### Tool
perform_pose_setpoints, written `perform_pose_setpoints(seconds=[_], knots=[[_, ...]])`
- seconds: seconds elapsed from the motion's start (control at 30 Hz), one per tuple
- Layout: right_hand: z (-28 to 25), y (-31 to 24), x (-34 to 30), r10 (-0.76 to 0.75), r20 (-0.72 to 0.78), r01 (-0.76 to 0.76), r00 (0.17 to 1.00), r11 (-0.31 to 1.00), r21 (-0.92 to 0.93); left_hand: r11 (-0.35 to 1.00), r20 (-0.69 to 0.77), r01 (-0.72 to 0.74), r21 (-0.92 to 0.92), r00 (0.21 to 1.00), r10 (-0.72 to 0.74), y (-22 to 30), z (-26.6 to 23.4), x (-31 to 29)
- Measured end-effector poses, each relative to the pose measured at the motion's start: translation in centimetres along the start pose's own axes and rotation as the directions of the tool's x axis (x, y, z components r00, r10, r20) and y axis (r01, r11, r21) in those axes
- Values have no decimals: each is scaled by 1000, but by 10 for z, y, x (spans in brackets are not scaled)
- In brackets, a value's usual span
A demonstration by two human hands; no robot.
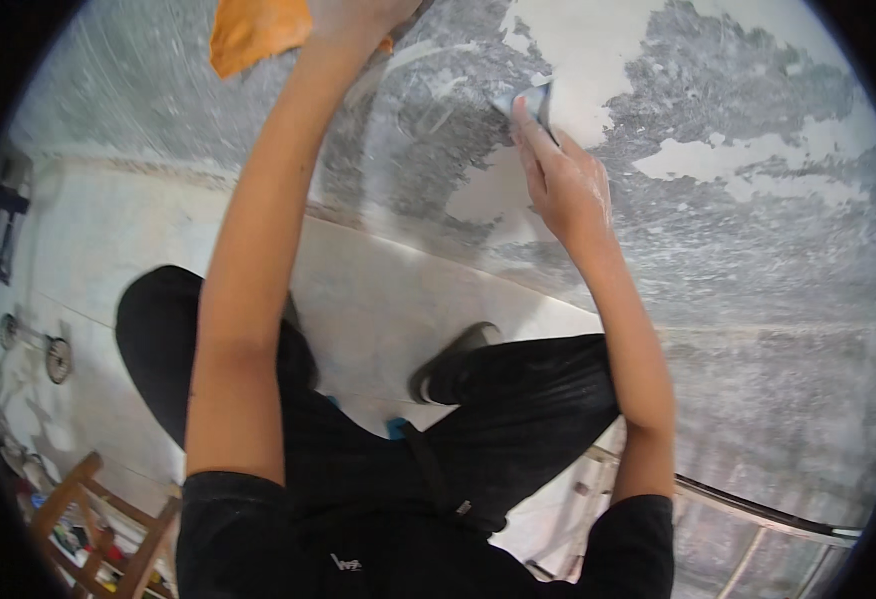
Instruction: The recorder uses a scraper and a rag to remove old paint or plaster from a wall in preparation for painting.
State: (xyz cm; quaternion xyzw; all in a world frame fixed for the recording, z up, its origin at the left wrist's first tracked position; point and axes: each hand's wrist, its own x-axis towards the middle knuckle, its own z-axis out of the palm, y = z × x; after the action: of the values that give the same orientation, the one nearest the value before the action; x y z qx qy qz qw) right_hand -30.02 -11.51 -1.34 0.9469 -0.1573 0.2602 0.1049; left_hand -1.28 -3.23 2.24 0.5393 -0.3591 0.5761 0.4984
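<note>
Left hand: the person's left hand (363, 14) was up at the top edge of the view, its fingers cut off there, so how far they were open and whether they gripped anything could not be told.
Orange piece: a bright orange, flat-looking sheet of uncertain material (258, 36) showed just beside that hand, against the wall, with a small bit of orange also visible on the other side of the wrist.
Right hand: the person's right hand (566, 185) had its fingers closed around a thin grey-blue scraper with a flat blade (532, 102), one finger stretched along it.
Scraper's place: it lay against the wall, at the left border of a white patch (583, 60), with the hand below it.
Wall: a mottled grey wall surface (758, 85) carried uneven white areas, including a ragged white streak (748, 168) to the right of the right hand.
Floor: a pale tiled floor (378, 275) met the wall's foot.
Legs: black trousers (528, 389) were bent and spread wide, a grey shoe (465, 344) between them.
Left side: a brown wooden frame (65, 489) stood in the lower corner, and a small spoked wheel (58, 359) above it.
Lower right: a metal rail (758, 513) ran beside the right elbow.
</note>
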Motion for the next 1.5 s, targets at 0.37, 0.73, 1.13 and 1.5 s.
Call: perform_pose_setpoints(seconds=[0.37, 0.73, 1.13, 1.5], knots=[[82, -23, -85, -331, 922, -21, 199, 940, 342, 995, 308, 75, -61, 950, -53, 12, -1, -24], [74, -12, -68, -327, 825, 1, 461, 930, 368, 987, 469, 159, 12, 871, -146, 55, -4, -33], [81, -7, -72, -315, 814, -8, 488, 931, 364, 995, 837, 90, 44, 540, -86, 98, -4, -44], [128, 37, -78, -252, 844, -42, 474, 950, 308, 964, 914, -229, -138, 345, 213, 178, -15, -114]])
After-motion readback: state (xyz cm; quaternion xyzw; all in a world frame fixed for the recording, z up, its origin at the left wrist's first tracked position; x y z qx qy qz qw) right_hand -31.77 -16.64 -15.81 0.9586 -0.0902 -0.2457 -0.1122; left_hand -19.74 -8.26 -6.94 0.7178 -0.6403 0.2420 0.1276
